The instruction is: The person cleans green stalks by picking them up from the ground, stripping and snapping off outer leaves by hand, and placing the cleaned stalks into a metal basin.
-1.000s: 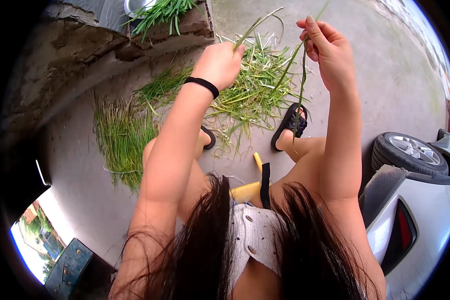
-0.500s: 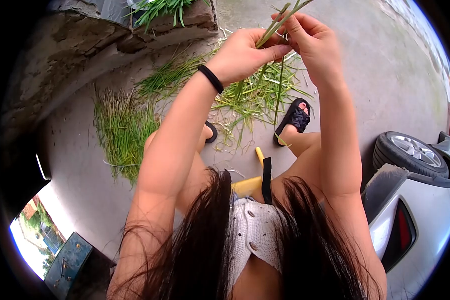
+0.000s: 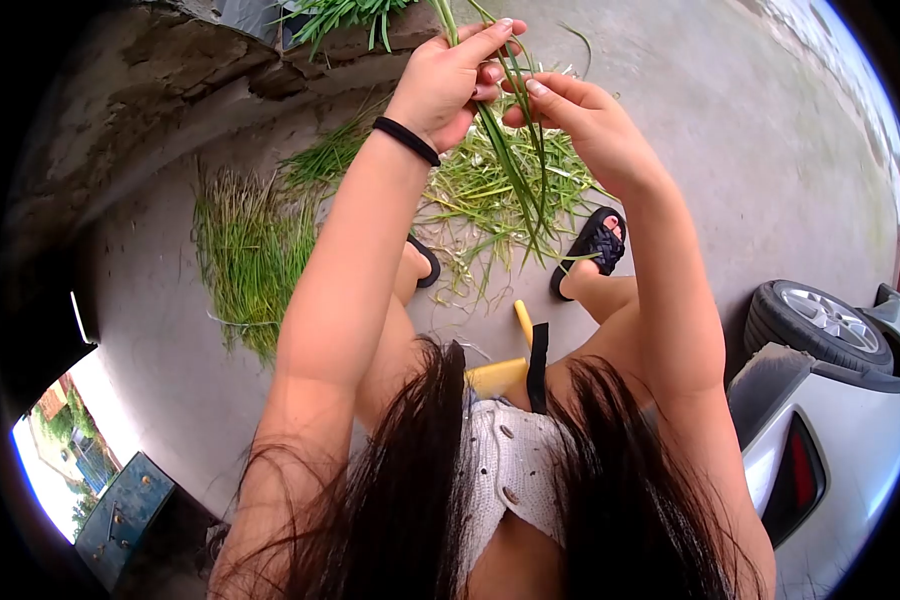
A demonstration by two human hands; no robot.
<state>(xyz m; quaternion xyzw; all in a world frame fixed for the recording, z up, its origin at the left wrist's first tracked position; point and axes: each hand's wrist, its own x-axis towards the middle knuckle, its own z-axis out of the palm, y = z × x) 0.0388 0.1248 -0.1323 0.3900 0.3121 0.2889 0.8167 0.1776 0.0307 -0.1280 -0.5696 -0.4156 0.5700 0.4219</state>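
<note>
My left hand (image 3: 440, 88), with a black band at its wrist, is closed around a few long green chives (image 3: 505, 150). Their pale ends stick up past the thumb, and the leaves hang down over the litter below. Just to the right, my right hand (image 3: 595, 125) pinches some of the leaves between thumb and fingers. Beneath both hands lies a loose scatter of green and yellowish leaves (image 3: 470, 190) on the concrete. A thick pile of chives (image 3: 255, 260) rests on the ground to the left.
Green chives (image 3: 345, 18) lie on a rough stone ledge (image 3: 200, 100) at the upper left. A yellow stool (image 3: 495, 378) is between my legs, and a black sandal (image 3: 595, 245) is on my foot. At right stand a wheel (image 3: 820, 325) and a silver car part (image 3: 840, 440).
Both hands have shifted left, and the chives have turned so their leaves hang down in fuller view. My right hand has dropped lower and now pinches the leaves below my left hand's fingertips.
</note>
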